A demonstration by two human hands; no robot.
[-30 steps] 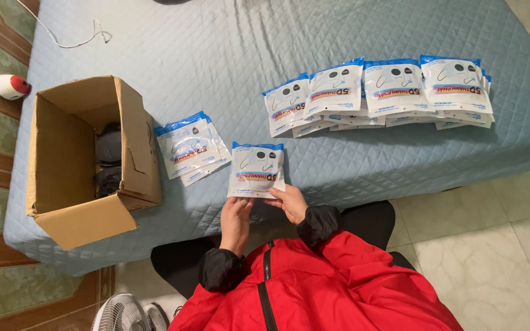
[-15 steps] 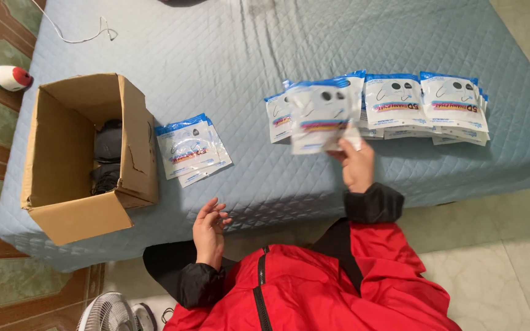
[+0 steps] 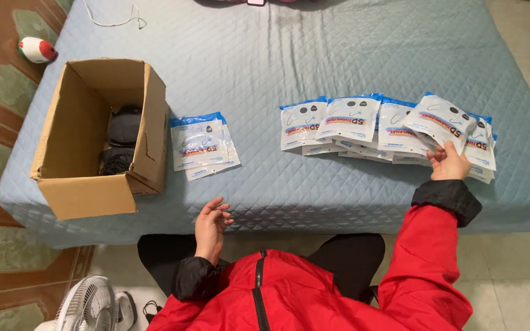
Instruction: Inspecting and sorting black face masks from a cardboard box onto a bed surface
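My right hand [image 3: 448, 164] holds a white packet with a blue top edge [image 3: 438, 121] by its lower corner, tilted above the right end of a row of like packets [image 3: 338, 119] spread along the bed. Fingers apart and holding nothing, my left hand [image 3: 211, 222] hovers at the bed's near edge. A small stack of the same packets [image 3: 202, 142] lies just above it, beside an open cardboard box [image 3: 75, 190] with dark items inside.
Everything rests on a grey-blue quilted bed [image 3: 277, 55]. A white cable [image 3: 113, 19] lies at its far left. A red and white object [image 3: 37, 50] sits on the patterned floor at left, and a white fan [image 3: 87, 306] stands at bottom left.
My right hand has carried a packet from in front of me rightward to the far end of the row. My left hand let go and dropped to the bed's edge.
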